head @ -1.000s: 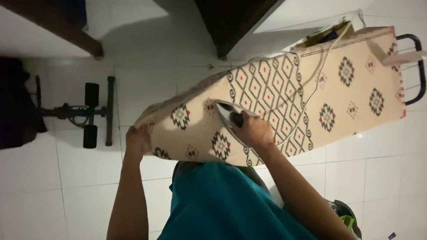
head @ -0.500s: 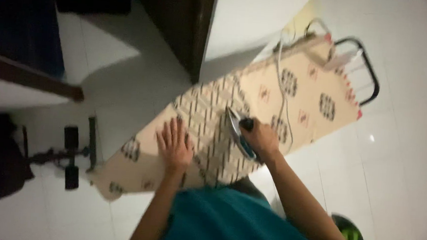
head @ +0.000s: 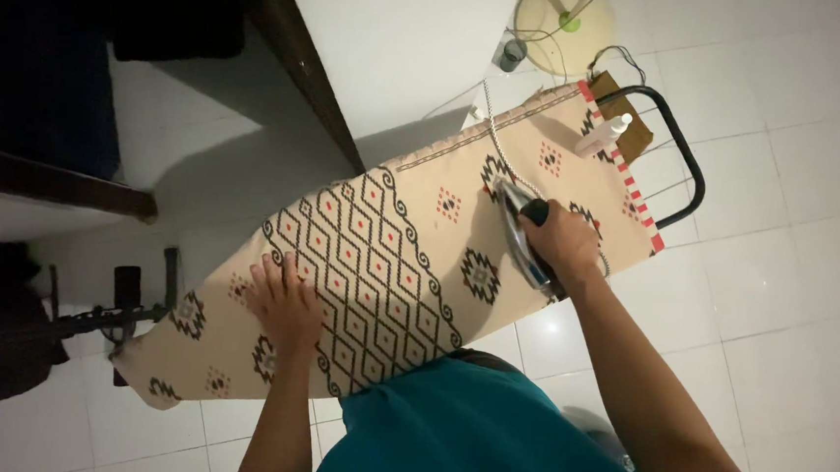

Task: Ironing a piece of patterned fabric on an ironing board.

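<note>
My right hand [head: 565, 241] is clamped on the handle of the iron [head: 519, 235], which sits on the cloth [head: 409, 255] near the board's wide end. Its cord [head: 494, 138] runs off over the far edge. My left hand [head: 284, 300] lies flat on the cloth, fingers spread, toward the narrow end and close to the near edge. A white bottle [head: 604, 136] lies on the black rack [head: 686, 166] at the wide end. The floor [head: 782, 271] is white tile.
</note>
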